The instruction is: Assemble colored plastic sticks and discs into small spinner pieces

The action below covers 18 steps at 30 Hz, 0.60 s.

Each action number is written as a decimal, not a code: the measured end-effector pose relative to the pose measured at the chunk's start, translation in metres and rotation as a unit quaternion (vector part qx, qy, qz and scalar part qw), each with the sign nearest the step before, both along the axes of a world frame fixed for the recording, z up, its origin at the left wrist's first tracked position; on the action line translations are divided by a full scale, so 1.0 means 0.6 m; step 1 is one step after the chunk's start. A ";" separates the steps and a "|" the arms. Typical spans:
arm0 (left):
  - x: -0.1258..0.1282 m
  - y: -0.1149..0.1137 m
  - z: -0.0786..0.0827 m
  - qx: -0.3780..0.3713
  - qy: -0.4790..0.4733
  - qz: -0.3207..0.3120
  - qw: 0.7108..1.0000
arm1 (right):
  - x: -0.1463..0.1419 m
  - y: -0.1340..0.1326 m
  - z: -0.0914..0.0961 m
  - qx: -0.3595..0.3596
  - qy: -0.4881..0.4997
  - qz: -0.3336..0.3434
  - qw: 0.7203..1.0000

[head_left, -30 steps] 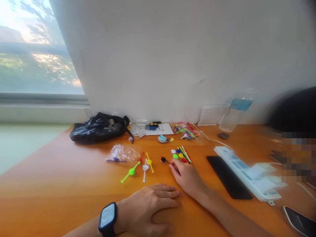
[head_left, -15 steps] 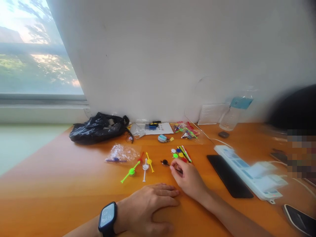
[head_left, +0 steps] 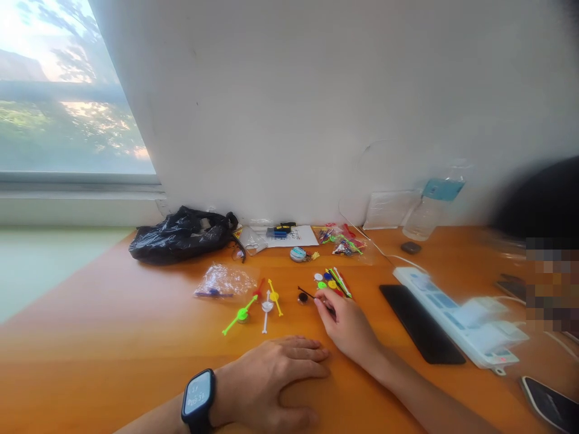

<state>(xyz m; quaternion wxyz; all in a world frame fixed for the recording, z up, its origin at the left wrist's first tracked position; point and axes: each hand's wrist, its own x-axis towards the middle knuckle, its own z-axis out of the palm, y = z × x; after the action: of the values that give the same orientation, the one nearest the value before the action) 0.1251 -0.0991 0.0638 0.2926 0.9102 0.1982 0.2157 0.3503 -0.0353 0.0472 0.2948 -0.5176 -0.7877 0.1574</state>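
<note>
Between the thumb and fingers of my right hand (head_left: 340,316) is a thin black arrow pointer (head_left: 306,292). Its far end hovers over a small round black base (head_left: 303,298) on the table. My left hand (head_left: 283,374) lies flat on the wood with fingers stretched out, a watch on its wrist. Left of the black base are arrow spinners on round bases: a green one (head_left: 243,314), a white one (head_left: 267,306), a yellow one (head_left: 274,296) and a red one partly behind. Just beyond my right hand are loose coloured discs (head_left: 321,284) and several long arrows (head_left: 342,283).
A clear plastic bag (head_left: 224,281) and a black plastic bag (head_left: 181,235) lie to the left. Paper (head_left: 298,235), a round tin-like item (head_left: 298,254) and bagged parts (head_left: 341,241) are further back. Rightward are a black phone-like slab (head_left: 420,323), a power strip (head_left: 446,313) and a bottle (head_left: 420,214).
My right hand has shifted slightly right, and the black arrow's far end has lifted and now shows above the black base. My left hand stays put.
</note>
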 end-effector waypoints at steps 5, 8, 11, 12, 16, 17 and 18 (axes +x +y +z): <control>-0.001 -0.002 0.000 0.001 0.001 0.007 1.000 | 0.001 0.000 0.006 -0.010 -0.040 0.013 0.999; -0.002 -0.001 -0.003 0.001 0.003 0.006 1.000 | 0.000 -0.004 0.009 -0.032 -0.036 0.027 0.998; -0.003 0.003 -0.014 0.011 -0.009 0.000 1.000 | -0.002 -0.008 0.011 -0.050 -0.023 0.021 0.998; -0.002 0.004 -0.018 0.018 -0.021 -0.005 1.000 | -0.002 -0.008 0.011 -0.055 -0.022 0.021 0.998; 0.001 0.003 -0.031 0.052 -0.057 0.017 0.997 | -0.001 -0.008 0.012 -0.062 -0.021 0.029 0.997; 0.003 0.002 -0.031 0.065 -0.054 0.042 0.996 | 0.000 -0.008 0.013 -0.062 -0.020 0.029 0.997; 0.004 0.001 -0.031 0.079 -0.049 0.073 0.993 | 0.000 -0.007 0.013 -0.062 -0.020 0.029 0.997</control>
<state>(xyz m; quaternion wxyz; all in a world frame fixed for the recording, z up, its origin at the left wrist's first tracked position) 0.1274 -0.0984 0.0454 0.2129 0.9019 0.2319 0.2959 0.3504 -0.0394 0.0551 0.2418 -0.5149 -0.7966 0.2044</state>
